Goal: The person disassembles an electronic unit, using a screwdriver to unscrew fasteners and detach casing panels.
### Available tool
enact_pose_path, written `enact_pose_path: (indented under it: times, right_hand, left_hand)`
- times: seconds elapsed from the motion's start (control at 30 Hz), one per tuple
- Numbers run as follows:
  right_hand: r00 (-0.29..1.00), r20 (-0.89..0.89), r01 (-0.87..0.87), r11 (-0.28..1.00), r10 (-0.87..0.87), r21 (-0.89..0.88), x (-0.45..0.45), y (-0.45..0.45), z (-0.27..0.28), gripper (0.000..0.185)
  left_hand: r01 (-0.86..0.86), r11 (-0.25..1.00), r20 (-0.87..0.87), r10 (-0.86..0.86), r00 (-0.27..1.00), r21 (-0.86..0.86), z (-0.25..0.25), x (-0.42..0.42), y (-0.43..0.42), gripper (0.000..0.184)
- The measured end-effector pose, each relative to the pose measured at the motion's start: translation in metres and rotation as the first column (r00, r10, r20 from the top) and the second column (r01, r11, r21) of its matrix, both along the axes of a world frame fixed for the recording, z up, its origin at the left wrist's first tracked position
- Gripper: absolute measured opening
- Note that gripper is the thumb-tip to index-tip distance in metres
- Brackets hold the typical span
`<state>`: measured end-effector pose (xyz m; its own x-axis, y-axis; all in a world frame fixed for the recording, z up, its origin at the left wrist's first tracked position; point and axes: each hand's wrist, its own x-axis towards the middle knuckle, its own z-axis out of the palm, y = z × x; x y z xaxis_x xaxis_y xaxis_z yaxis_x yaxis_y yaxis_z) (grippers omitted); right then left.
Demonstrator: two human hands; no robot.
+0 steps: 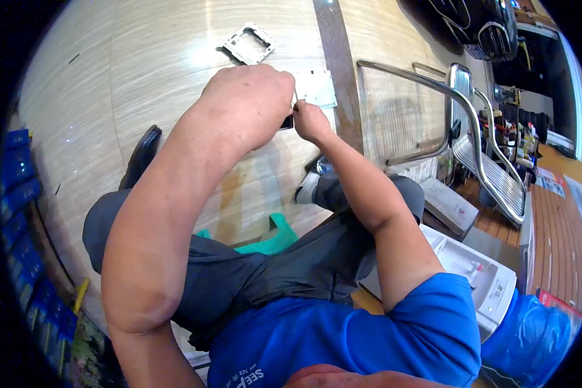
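My left hand (252,100) is curled closed, its back to the camera, and its fingertips are mostly hidden. Close beside it, my right hand (312,121) has its fingers pressed together around something small. A small dark object (286,123) shows between and just below the hands, its shape mostly covered. A thin dark line rises by the right fingertips, too small to identify. Just beyond the hands, a white plate (319,88) lies on the tiled floor. Farther forward lies a white square frame (249,44) with an open middle.
A green plastic item (271,238) is on the floor between my legs. A metal chair (478,139) stands at the right, near a white appliance part (475,278) and a blue bag (530,339). Blue bins (21,187) line the left side.
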<state>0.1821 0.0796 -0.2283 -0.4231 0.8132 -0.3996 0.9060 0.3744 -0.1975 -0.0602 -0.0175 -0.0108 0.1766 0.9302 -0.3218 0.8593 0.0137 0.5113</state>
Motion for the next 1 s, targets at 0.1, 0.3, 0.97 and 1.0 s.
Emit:
enact_pose_path:
  times: [0.1,0.3,0.97,1.0]
  right_hand:
    - [0.999,0.043,0.014,1.0,-0.014,-0.009,-0.003,-0.003,0.004,0.021]
    - [1.0,-0.017,-0.012,1.0,0.012,0.008,0.001,-0.002,-0.001,0.019]
    - [0.978,-0.129,0.156,0.987,-0.161,-0.045,0.002,0.003,-0.007,0.027]
    - [0.971,-0.14,0.187,0.98,-0.195,-0.07,0.003,0.004,-0.008,0.029]
  left_hand:
    - [0.0,1.0,-0.013,0.0,1.0,0.007,-0.002,0.002,0.002,0.027]
    - [-0.007,1.0,-0.016,0.008,1.0,0.009,-0.001,0.003,0.002,0.026]
    - [0.021,0.999,-0.068,-0.023,0.997,-0.033,-0.004,0.003,-0.002,0.027]
    - [0.016,0.999,-0.067,-0.019,0.998,-0.051,-0.003,0.003,-0.002,0.027]
